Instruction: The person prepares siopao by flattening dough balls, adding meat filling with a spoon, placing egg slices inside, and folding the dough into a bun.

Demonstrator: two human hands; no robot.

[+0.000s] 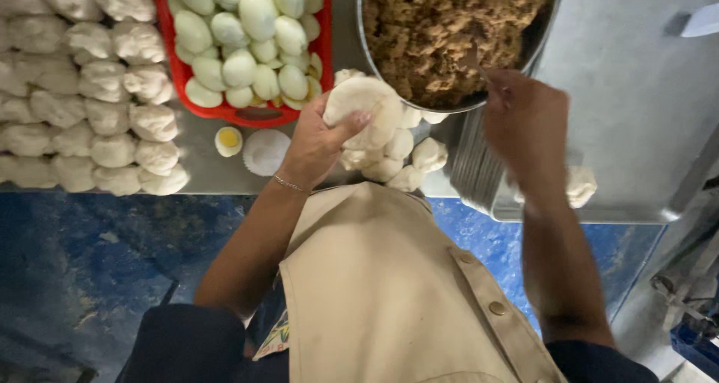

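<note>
At table edge (225, 175), left hand (318, 140) fingers clamped on dough disc (359, 102); right hand (524, 121) gripping spoon (473, 61).

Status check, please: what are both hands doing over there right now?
Left hand cups a flattened dough round. Right hand holds a utensil dipped in the bowl of brown filling. Nothing between them; loose dough balls sit below.

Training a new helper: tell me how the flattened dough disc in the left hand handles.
The dough disc probably flops: it drapes over the left hand. Likely soft and tearable, being pressed thin. Its pale, matte surface suggests it is floured rather than slippery.
</note>
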